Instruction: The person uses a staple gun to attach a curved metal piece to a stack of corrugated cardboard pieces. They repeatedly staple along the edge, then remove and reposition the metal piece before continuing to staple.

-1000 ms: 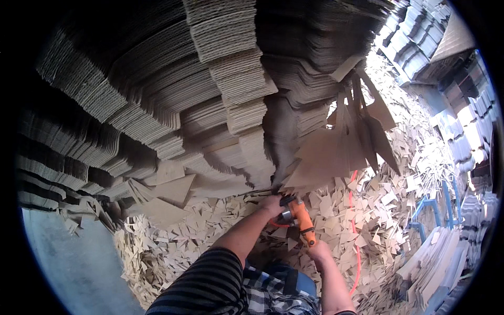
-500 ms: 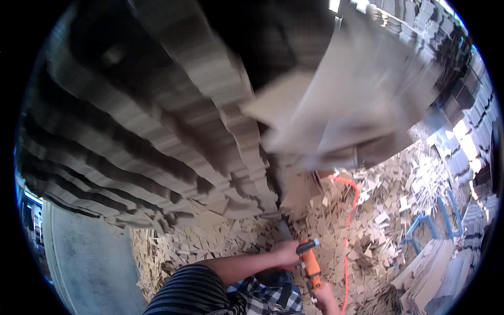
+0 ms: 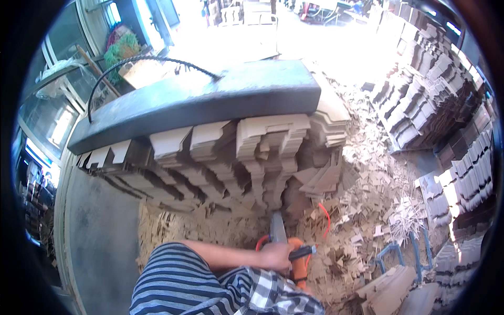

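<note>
My left hand [image 3: 275, 257] is closed at the front of an orange handheld power tool [image 3: 299, 272], where a black side handle [image 3: 303, 252] sticks out. A flat metal blade [image 3: 277, 227] points ahead from the tool, its tip at the foot of a stack of cut cardboard sheets [image 3: 273, 137]. Only a sliver of my right hand [image 3: 306, 289] shows at the tool's rear end, with its fingers hidden. More cardboard stacks stand side by side to the left, with dark gaps between them. A long grey metal block [image 3: 210, 97] with a looped handle [image 3: 152, 58] lies across their tops.
Cardboard scraps [image 3: 336, 257] cover the floor, with a piece of orange hose [image 3: 326, 220] among them. At right are blue metal bars [image 3: 415, 257], flat cardboard pieces [image 3: 391, 291] and taller cardboard stacks [image 3: 420, 105]. A grey floor strip [image 3: 100, 236] runs along the left.
My view has lifted, so the metal block and the room beyond now show. The blurred loose cardboard sheets at upper right are gone from sight. The tool is angled more forward.
</note>
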Demonstrator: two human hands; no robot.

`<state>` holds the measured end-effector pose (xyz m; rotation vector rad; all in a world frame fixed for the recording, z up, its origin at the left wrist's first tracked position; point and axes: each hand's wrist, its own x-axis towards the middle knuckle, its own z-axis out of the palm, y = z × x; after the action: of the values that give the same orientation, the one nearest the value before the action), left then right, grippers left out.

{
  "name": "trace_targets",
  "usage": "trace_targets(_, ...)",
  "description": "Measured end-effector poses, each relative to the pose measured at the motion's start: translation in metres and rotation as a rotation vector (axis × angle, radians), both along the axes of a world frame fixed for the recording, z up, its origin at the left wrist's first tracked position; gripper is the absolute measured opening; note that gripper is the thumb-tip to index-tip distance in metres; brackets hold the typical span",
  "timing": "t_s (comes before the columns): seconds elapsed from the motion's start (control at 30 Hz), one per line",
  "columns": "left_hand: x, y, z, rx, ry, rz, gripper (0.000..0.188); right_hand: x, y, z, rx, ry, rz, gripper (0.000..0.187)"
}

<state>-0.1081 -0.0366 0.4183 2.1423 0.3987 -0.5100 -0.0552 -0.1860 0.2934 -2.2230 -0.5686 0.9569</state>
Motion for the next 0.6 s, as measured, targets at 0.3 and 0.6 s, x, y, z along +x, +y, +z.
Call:
trace_targets(0.3, -0.04, 0.007, 0.019, 0.017, 0.028, -0.054, 0.035, -0.033, 0.021, 0.035, 0.004, -0.018, 0.014, 0.029)
trace_targets(0.6, -0.057, 0.001, 0.008, -0.017, -0.024, -0.091, 0.028, -0.066, -0.016, 0.019, -0.051, 0.016, -0.136, 0.027)
